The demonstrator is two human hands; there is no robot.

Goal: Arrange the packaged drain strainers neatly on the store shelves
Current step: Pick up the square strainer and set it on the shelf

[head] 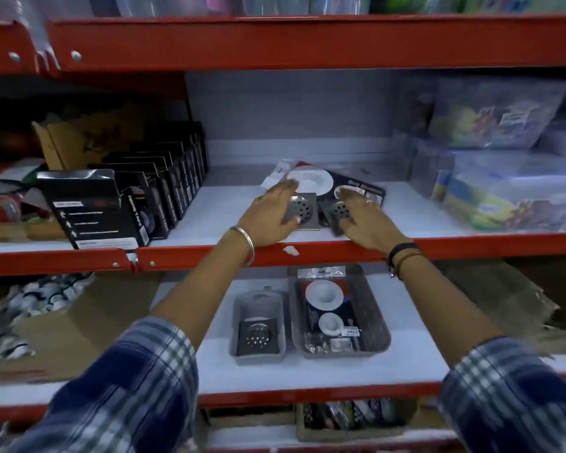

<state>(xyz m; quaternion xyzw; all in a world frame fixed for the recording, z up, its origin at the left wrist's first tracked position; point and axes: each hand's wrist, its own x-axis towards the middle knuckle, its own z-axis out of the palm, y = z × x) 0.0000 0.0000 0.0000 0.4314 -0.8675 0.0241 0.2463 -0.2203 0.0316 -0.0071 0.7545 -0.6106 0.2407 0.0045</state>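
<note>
On the middle shelf (406, 220) lie two square metal drain strainers: one (306, 212) under my left hand (268, 214) and another (335, 212) under my right hand (363, 220). Both hands rest flat on them with fingers spread. Behind them lies a dark card pack with white round strainers (321, 183), tilted. On the lower shelf (419, 348), a small grey tray (239, 322) holds one square strainer (258, 335), and a larger grey tray (373, 322) holds a carded pack of white strainers (327, 308).
A row of black boxes (138, 194) stands at the left of the middle shelf, with cardboard behind it. Clear plastic packs (504, 191) fill the right end. Torn cardboard boxes (510, 305) flank the lower shelf. Red shelf edges run across the front.
</note>
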